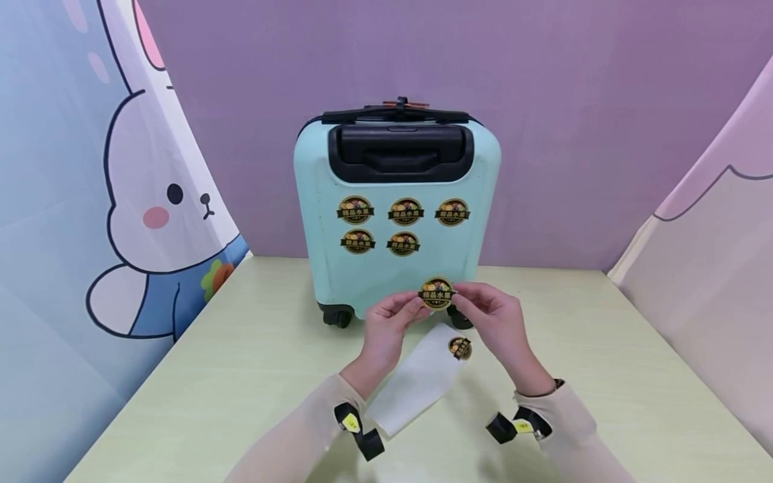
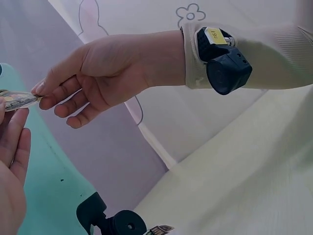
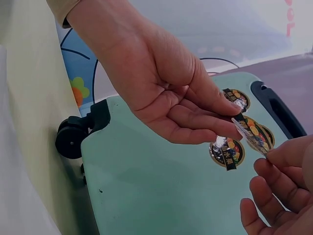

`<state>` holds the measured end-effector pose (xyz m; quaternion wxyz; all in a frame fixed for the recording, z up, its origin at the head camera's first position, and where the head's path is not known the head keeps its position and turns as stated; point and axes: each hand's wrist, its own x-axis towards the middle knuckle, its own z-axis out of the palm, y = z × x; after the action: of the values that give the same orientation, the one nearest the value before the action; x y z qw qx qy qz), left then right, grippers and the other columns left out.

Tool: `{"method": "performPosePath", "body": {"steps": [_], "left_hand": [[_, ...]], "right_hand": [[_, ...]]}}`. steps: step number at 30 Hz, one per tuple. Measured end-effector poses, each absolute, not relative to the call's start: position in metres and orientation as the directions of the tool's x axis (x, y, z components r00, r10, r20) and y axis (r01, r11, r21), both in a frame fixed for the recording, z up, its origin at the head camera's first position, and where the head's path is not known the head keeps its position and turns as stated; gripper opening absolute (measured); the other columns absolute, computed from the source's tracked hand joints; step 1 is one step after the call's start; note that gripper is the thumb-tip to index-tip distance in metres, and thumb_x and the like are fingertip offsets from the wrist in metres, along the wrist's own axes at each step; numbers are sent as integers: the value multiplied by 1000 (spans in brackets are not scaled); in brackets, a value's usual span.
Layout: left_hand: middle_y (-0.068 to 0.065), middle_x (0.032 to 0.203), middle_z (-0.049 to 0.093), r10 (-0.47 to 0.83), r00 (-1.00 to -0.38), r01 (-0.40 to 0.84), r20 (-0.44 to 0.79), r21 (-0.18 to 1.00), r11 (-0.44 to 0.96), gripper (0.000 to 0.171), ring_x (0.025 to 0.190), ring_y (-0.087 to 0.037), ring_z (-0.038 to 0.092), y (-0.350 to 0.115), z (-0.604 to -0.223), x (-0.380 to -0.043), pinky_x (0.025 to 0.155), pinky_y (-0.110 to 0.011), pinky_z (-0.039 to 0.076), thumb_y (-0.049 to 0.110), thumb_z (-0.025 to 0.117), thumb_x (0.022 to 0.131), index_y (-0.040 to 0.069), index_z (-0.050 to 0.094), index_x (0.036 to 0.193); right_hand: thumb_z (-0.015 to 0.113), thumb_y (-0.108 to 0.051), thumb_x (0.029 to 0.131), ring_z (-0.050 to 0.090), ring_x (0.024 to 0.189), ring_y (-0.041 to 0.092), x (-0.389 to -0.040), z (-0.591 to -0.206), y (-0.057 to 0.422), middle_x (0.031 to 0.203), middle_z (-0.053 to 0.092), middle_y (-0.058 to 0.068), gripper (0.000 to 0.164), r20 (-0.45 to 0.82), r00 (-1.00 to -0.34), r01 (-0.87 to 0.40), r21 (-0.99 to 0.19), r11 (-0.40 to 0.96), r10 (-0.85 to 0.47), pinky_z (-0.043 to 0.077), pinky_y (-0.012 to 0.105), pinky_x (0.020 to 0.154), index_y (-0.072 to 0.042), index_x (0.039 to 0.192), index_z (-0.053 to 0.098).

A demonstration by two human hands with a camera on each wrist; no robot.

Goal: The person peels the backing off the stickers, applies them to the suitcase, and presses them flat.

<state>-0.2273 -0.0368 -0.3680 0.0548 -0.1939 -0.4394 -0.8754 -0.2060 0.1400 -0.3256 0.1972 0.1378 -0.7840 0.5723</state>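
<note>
Between both hands, low in front of the suitcase, is a round black-and-gold sticker (image 1: 437, 293) with a banner of characters. My left hand (image 1: 386, 329) pinches its left end between thumb and fingers. At the other end, my right hand (image 1: 496, 324) pinches it the same way. The left wrist view shows the sticker (image 2: 22, 100) nearly edge-on. Behind stands an upright mint-green suitcase (image 1: 374, 278) bearing several matching stickers (image 1: 406, 212), three in an upper row and two below. Under the hands lies a white backing sheet (image 1: 417, 386) with one sticker (image 1: 460, 347) near its far end.
The suitcase has a black recessed handle (image 1: 401, 154) and black wheels (image 1: 337, 315), and stands on a pale table (image 1: 604, 376). A purple backdrop (image 1: 555, 134) hangs behind it. Printed cloths with a cartoon rabbit (image 1: 151, 174) line the left side.
</note>
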Motion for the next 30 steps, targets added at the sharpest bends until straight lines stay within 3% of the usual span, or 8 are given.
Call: {"method": "performPosePath", "body": {"steps": [19, 24, 30], "left_hand": [[-1, 90, 75, 100, -961, 150, 258, 789, -596, 29, 80, -11, 73, -39, -365, -230, 86, -32, 58, -6, 56, 98, 16, 75, 94], [-1, 90, 74, 93, -965, 144, 247, 789, -598, 28, 82, -12, 73, -36, -362, -232, 86, -31, 58, -8, 57, 96, 14, 74, 98], [-4, 91, 75, 82, -963, 165, 257, 800, -576, 20, 83, -12, 73, -34, -359, -236, 87, -32, 57, -7, 59, 95, 2, 72, 109]], "right_hand": [[71, -5, 92, 63, 78, 4, -214, -330, 137, 101, 73, 18, 16, 494, -867, -456, -839, 296, 65, 51, 15, 64, 3, 106, 74], [70, -5, 93, 64, 80, 4, -218, -330, 136, 102, 72, 19, 16, 495, -865, -456, -846, 276, 87, 53, 16, 68, 3, 106, 74], [70, -4, 92, 65, 80, 4, -225, -331, 135, 103, 72, 19, 16, 518, -847, -475, -838, 269, 118, 54, 17, 70, 3, 106, 74]]}}
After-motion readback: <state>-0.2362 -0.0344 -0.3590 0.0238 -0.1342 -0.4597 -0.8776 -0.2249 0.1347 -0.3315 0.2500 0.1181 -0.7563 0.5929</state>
